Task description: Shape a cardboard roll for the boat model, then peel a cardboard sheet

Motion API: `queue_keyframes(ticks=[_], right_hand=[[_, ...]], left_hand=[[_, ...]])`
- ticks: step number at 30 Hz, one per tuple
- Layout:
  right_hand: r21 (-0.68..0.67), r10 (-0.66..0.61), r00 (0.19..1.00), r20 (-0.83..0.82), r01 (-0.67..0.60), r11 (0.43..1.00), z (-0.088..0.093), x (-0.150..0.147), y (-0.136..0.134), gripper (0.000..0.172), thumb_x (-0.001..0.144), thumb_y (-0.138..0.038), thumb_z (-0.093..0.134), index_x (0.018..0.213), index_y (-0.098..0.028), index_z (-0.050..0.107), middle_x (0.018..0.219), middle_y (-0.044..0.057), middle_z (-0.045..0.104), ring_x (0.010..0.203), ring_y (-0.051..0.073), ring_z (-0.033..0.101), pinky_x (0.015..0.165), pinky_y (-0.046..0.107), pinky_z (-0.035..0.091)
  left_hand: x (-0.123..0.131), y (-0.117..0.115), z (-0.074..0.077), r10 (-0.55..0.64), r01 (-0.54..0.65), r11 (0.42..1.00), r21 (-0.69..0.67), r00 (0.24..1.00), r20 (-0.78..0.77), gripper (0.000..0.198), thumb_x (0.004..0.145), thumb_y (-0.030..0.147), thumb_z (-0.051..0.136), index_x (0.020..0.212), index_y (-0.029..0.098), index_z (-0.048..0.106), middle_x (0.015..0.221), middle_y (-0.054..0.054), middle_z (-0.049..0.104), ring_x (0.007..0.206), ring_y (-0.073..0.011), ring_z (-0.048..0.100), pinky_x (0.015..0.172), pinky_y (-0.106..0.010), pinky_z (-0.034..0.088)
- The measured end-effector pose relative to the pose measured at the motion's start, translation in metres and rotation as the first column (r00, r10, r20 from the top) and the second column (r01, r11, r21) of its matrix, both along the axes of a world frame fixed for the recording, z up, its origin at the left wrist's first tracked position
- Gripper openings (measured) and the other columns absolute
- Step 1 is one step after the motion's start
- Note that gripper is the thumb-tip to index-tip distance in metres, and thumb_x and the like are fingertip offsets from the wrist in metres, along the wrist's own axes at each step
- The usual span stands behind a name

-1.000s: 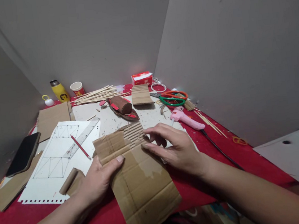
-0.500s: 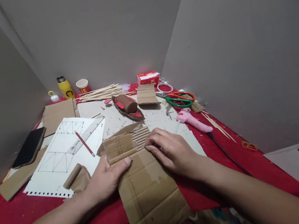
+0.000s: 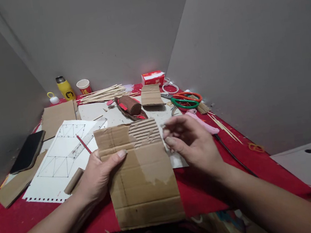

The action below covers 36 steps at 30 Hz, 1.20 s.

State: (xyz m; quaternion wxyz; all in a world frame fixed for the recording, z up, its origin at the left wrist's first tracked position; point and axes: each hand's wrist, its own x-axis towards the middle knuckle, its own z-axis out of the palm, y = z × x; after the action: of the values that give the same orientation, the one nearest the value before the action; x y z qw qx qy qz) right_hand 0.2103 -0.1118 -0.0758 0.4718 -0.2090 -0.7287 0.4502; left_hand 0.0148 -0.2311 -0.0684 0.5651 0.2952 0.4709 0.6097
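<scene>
A brown cardboard sheet (image 3: 140, 175) is lifted off the red table (image 3: 209, 185) in front of me. Part of its top layer is peeled away, baring the ribbed corrugation (image 3: 144, 132) near its upper edge. My left hand (image 3: 97, 176) grips the sheet at its left side, thumb on top. My right hand (image 3: 192, 142) hovers just right of the sheet's upper corner, blurred, fingers curled together near the edge; I cannot make out anything between them.
A white drawing sheet (image 3: 61, 158) with ruler (image 3: 86, 139) and red pencil (image 3: 83, 143) lies left. A phone (image 3: 28, 151), scissors (image 3: 184, 100), pink glue gun (image 3: 201, 123), wooden sticks (image 3: 104, 93), a bottle (image 3: 64, 88), cup (image 3: 84, 86) and grey partition walls surround.
The cardboard has been raised and turned straighter toward me in my left hand. My right hand has come off the sheet's ribbed area and moved up and right.
</scene>
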Motion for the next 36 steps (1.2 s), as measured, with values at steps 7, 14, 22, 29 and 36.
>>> queue_keyframes(ticks=[7,14,22,29,36], right_hand=[[-0.545,0.463,0.886,0.02,-0.378,0.748,-0.001,-0.011,-0.002,0.035,0.085,-0.045,0.062,0.103,-0.016,0.069,0.096,0.006,0.072,0.087,0.019,0.067,0.072,0.028,0.052],[-0.51,0.265,0.963,0.042,-0.207,0.835,0.004,-0.005,0.0,0.027,0.082,-0.045,0.064,0.09,-0.02,0.071,0.083,0.002,0.072,0.072,0.017,0.066,0.063,0.027,0.052],[-0.242,-0.217,0.945,-0.246,0.157,0.957,0.019,0.017,-0.011,0.015,0.087,-0.036,0.06,0.082,-0.024,0.066,0.072,-0.001,0.064,0.063,0.016,0.061,0.056,0.027,0.051],[0.14,-0.253,0.92,-0.299,0.305,0.942,0.012,0.023,-0.024,0.013,0.09,-0.025,0.059,0.099,-0.026,0.068,0.084,0.002,0.071,0.071,0.02,0.066,0.066,0.034,0.057],[0.501,-0.142,0.929,-0.341,0.307,0.809,0.017,0.024,-0.021,0.045,0.085,-0.009,0.057,0.126,-0.026,0.058,0.115,0.005,0.07,0.1,0.024,0.068,0.086,0.039,0.058]], left_hand=[[0.009,0.0,-0.002,-0.175,0.174,0.981,-0.086,0.984,-0.006,0.033,0.079,0.025,0.073,0.111,0.018,0.068,0.1,-0.008,0.075,0.087,-0.0207,0.071,0.083,-0.034,0.056],[0.003,0.004,0.0,0.011,-0.011,1.0,-0.004,0.989,-0.15,0.027,0.084,0.031,0.068,0.11,0.023,0.063,0.103,-0.005,0.073,0.09,-0.0181,0.069,0.082,-0.031,0.054],[0.002,-0.016,0.027,0.65,-0.329,0.748,0.576,0.533,-0.541,0.009,0.085,0.02,0.064,0.091,0.025,0.069,0.088,0.002,0.069,0.078,-0.0141,0.065,0.075,-0.027,0.052],[0.047,-0.025,0.079,0.502,0.239,0.783,0.575,0.304,-0.81,0.011,0.083,0.013,0.062,0.08,0.023,0.065,0.066,0.002,0.065,0.056,-0.0132,0.059,0.054,-0.025,0.046],[0.089,0.014,0.103,0.448,0.308,0.81,0.499,0.225,-0.865,0.024,0.085,0.026,0.064,0.064,0.017,0.056,0.055,0.003,0.058,0.049,-0.0078,0.05,0.049,-0.02,0.04]])
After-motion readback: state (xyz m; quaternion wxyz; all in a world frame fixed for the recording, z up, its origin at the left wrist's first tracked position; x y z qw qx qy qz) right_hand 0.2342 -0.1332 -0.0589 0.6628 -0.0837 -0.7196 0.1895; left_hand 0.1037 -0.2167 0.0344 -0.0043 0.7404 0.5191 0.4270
